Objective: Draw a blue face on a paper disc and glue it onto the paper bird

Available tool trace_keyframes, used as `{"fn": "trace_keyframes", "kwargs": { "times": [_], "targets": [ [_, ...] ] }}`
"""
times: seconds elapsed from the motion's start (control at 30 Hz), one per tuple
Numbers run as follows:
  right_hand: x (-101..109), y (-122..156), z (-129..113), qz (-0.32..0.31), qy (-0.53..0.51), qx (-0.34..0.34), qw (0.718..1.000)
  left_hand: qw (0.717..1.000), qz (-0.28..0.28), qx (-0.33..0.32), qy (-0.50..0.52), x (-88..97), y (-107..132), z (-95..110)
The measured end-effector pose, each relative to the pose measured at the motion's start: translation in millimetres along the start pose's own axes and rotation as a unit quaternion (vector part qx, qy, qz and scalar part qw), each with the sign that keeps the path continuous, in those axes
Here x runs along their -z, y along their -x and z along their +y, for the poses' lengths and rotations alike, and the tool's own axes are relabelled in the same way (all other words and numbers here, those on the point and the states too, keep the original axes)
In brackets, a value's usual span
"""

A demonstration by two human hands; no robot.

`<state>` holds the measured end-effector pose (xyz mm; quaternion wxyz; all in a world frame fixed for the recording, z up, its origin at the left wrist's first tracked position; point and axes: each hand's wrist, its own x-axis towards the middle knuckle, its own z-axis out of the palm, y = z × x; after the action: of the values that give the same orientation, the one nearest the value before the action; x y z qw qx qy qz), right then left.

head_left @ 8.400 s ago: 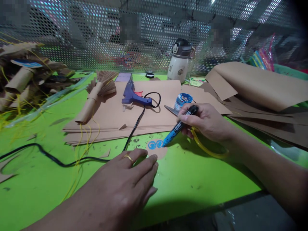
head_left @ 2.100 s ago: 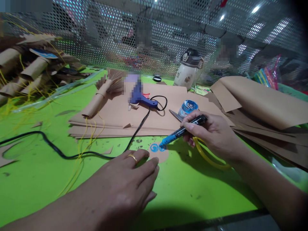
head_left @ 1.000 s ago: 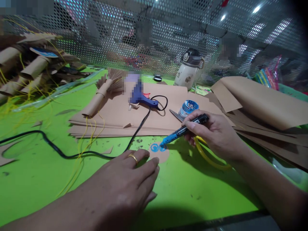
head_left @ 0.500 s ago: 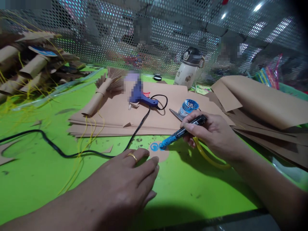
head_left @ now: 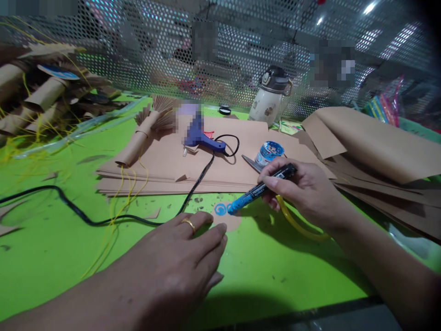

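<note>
A small rounded piece of brown paper (head_left: pixel 231 224) lies on the green table with blue paint loops on it. My left hand (head_left: pixel 186 248) rests flat at its left, fingers stretched out and the fingertips on its edge; a ring is on one finger. With my right hand (head_left: pixel 296 188) I grip a black marker (head_left: pixel 253 194) whose lower end is coated in blue paint and touches the paper. Scissors (head_left: pixel 296 225) with a grey blade and yellow handle lie partly hidden beneath my right hand. Just behind them is a blue-smeared open jar (head_left: pixel 270 153).
A purple glue gun (head_left: pixel 206 140) with a black cord (head_left: pixel 79 214) lies on stacked brown paper (head_left: pixel 234 177), beside a paper roll (head_left: pixel 138 140). A bottle (head_left: pixel 268 99) stands at the perforated screen (head_left: pixel 155 50). More paper (head_left: pixel 386 147) is at right, paper rolls (head_left: pixel 48 92) at left.
The marker's painted tip has shifted slightly at the second blue loop, showing more of that loop. My left hand stays almost in place. The view has moved slightly.
</note>
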<state>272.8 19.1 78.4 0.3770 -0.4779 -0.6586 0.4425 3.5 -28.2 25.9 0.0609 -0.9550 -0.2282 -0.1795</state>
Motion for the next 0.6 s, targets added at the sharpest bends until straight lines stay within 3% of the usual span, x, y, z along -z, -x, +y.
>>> {"fn": "trace_keyframes", "kwargs": {
  "times": [0.6],
  "targets": [
    [1.8, -1.5, -3.9, 0.008, 0.015, -0.013, 1.0, 1.0, 0.004, -0.006, 0.0, -0.2, -1.6, -0.2]
  ]
}}
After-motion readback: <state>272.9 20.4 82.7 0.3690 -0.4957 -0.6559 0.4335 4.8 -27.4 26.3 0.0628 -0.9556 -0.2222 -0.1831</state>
